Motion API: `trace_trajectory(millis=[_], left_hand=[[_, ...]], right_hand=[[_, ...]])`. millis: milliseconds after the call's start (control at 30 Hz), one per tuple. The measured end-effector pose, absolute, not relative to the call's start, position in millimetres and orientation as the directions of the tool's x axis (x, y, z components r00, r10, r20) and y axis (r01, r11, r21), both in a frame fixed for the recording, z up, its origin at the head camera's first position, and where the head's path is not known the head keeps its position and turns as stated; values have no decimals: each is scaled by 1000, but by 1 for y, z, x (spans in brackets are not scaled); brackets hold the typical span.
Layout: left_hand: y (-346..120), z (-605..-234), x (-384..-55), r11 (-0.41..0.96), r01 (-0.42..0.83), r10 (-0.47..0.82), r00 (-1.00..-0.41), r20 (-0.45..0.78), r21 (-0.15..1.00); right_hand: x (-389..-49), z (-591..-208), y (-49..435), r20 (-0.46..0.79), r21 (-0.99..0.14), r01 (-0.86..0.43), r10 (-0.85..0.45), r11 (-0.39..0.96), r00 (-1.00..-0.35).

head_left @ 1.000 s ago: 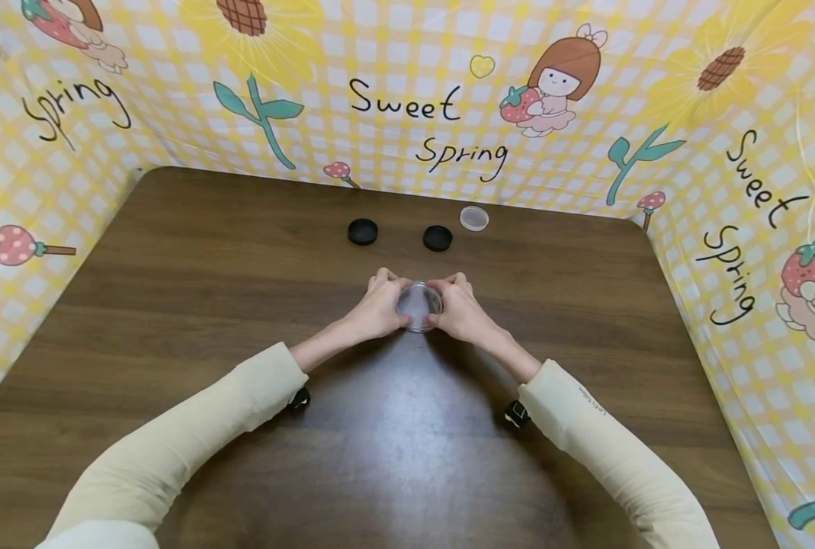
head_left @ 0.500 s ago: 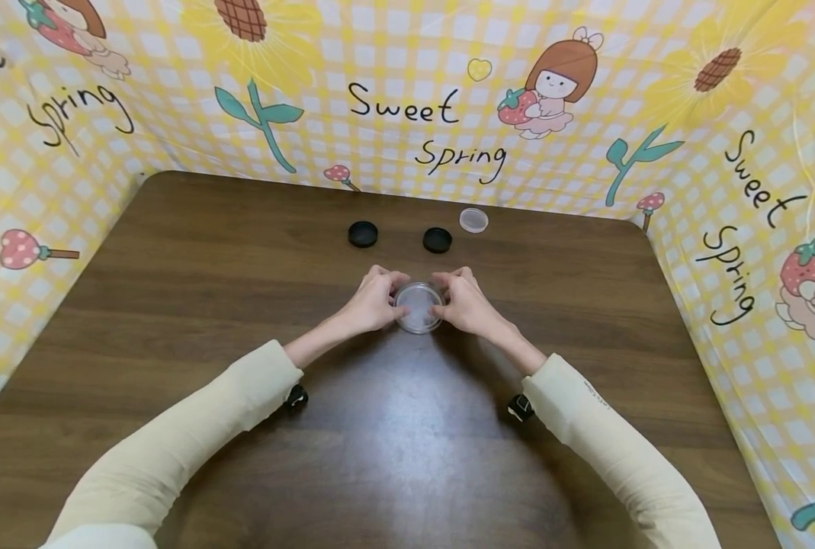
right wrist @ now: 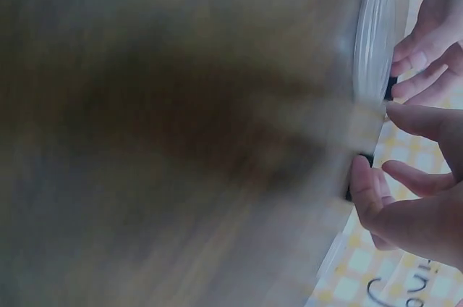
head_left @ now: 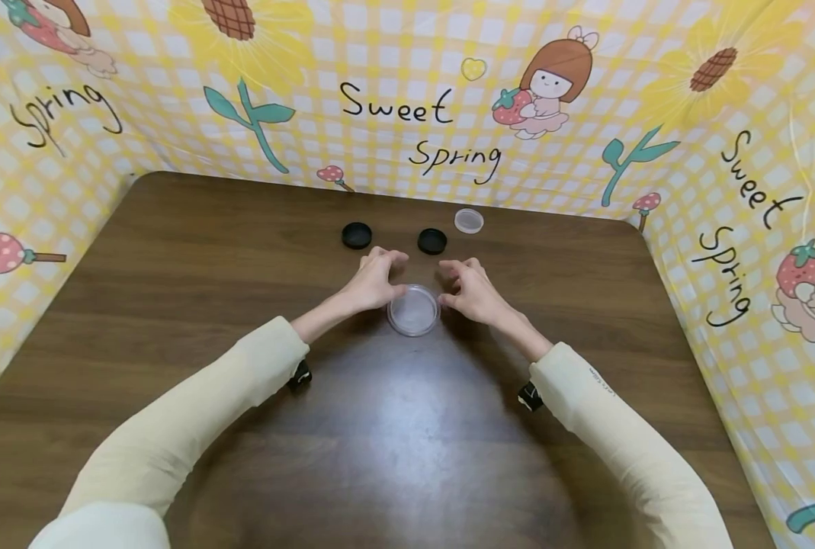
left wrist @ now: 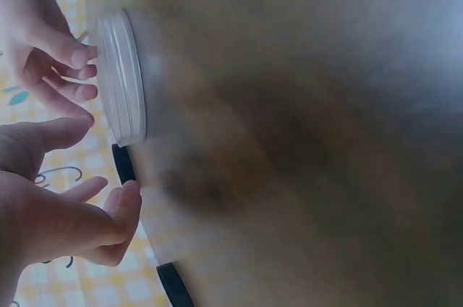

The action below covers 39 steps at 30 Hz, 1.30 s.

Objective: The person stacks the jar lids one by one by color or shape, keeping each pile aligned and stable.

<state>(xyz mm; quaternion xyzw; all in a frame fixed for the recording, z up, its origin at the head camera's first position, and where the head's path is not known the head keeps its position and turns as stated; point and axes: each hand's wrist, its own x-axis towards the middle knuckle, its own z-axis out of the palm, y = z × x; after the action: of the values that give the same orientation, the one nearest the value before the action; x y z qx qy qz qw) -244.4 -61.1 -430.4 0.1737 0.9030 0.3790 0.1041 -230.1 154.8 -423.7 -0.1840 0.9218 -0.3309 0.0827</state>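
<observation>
A yellow-checked cloth (head_left: pixel 393 46) printed with "Sweet Spring" was hung behind and beside a brown wood-grain table (head_left: pixel 174 267), over which the cream left sleeve (head_left: pixel 187 412) and right sleeve (head_left: pixel 633 427) were stretched. The left hand (head_left: pixel 374 280) and the right hand (head_left: pixel 477 293) were held on opposite sides of a clear dish (head_left: pixel 414 311), fingers parted and slightly bent, nothing grasped. A second earlier the dish had been gripped from both sides; since then both grips had been released and the hands drawn toward its far side. Whether the rim was brushed by a thumb could not be told. The dish was left lying flat on the table, its placing judged finished or nearly so. Beyond the hands, a left black cap (head_left: pixel 357 235) and a right black cap (head_left: pixel 432 241) were seen well apart on the wood, and a small clear lid (head_left: pixel 469 221) was set just beside the right one, nearer the cloth.
</observation>
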Motion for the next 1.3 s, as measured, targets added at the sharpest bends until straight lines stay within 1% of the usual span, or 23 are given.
trace_trajectory(millis=[200, 433, 633, 733, 900, 1067, 1200, 1300], left_hand=[[-49, -432, -260, 630, 241, 389, -921, -31, 738], [-36, -434, -270, 618, 231, 374, -927, -22, 752], [-22, -429, -287, 585, 270, 374, -927, 42, 765], [-13, -425, -298, 579, 280, 378, -924, 52, 766], [3, -420, -316, 591, 276, 383, -923, 38, 758], [12, -422, -337, 595, 247, 365, -931, 17, 765], [20, -423, -349, 602, 209, 331, -944, -3, 770], [29, -423, -358, 615, 212, 332, -943, -6, 760]], right_hand=[[-243, -427, 169, -11, -654, -267, -363, 707, -932], [-256, -436, 179, 9, -673, -251, -331, 696, -943], [-273, -435, 193, -1, -690, -214, -297, 691, -955], [-283, -432, 201, -12, -705, -189, -278, 684, -960], [-300, -430, 213, -40, -724, -137, -240, 676, -970], [-315, -432, 215, -59, -742, -85, -192, 665, -980], [-326, -431, 215, -92, -739, -47, -169, 672, -981], [-337, -429, 219, -116, -729, -20, -153, 684, -981]])
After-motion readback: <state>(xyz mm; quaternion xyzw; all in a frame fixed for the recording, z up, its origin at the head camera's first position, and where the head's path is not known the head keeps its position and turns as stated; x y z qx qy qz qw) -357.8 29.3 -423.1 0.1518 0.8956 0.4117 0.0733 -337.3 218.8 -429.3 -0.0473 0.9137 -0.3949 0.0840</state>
